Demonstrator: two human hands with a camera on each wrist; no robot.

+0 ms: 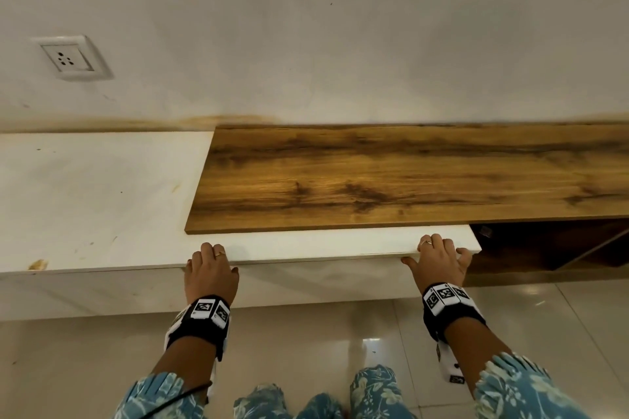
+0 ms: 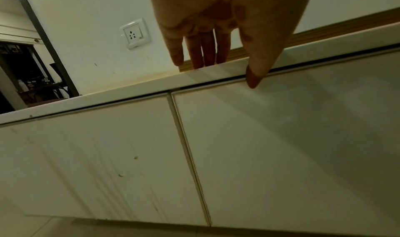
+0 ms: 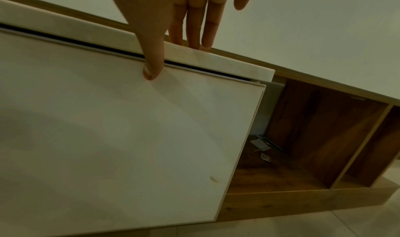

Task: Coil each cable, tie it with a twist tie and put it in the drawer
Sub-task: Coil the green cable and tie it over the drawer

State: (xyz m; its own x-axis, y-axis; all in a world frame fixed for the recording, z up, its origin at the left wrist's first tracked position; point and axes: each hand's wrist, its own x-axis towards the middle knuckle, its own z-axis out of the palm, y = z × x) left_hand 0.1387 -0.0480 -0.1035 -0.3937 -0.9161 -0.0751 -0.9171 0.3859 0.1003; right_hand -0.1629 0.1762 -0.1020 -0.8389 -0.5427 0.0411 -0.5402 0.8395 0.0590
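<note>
A person's left hand [image 1: 211, 270] and right hand [image 1: 439, 260] rest on the front edge of a low white cabinet top [image 1: 102, 201], well apart from each other; each hand lies flat with straight, relaxed fingers over the top edge and the thumb hanging down in front, holding nothing. In the left wrist view the left thumb [image 2: 253, 80] touches the upper edge of a white drawer front [image 2: 281, 146], just right of the seam with a neighbouring white panel [image 2: 86, 163]; in the right wrist view the right thumb [image 3: 152, 71] touches the upper edge of the same front near its right end; a dark gap runs between the front and the cabinet top. A wood-grain board [image 1: 408, 177] lies on the cabinet top behind the hands and reaches out to the right over an open wooden compartment [image 3: 303, 138], where a few small scraps [image 3: 263, 146] lie on the floor of it, too small to identify. A wall socket [image 1: 69, 58] sits on the white wall at left; both wrists wear black straps with printed markers; no cable or twist tie shows in any view.
</note>
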